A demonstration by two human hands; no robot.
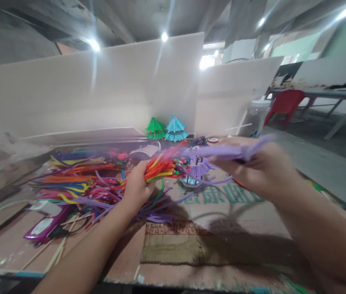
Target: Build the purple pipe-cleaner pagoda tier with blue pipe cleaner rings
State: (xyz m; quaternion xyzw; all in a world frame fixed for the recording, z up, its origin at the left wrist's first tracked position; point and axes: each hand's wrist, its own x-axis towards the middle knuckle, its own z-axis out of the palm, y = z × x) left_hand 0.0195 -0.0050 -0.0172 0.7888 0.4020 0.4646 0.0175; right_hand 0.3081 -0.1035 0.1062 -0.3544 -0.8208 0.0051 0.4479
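My left hand (139,183) is closed around a bundle of red, orange and yellow pipe cleaners (162,168) over the middle of the table. To the right, my right hand (257,169) is raised and pinches a bunch of purple pipe cleaners (218,152), smeared by motion. Their left end reaches above the red bundle; whether they touch I cannot tell. Partly hidden behind both hands stands a small craft piece with a purple fringed roof (202,168) and a light blue base. Loose purple pipe cleaners (160,214) lie below my left hand.
Piles of coloured pipe cleaners (77,179) cover the table's left side. Before them lie a magenta device (45,226) and thin sticks (58,253). Green (155,129) and light blue (175,130) tiered pieces stand behind. Printed cardboard (188,249) covers the middle; a clear jar (257,118) stands back right.
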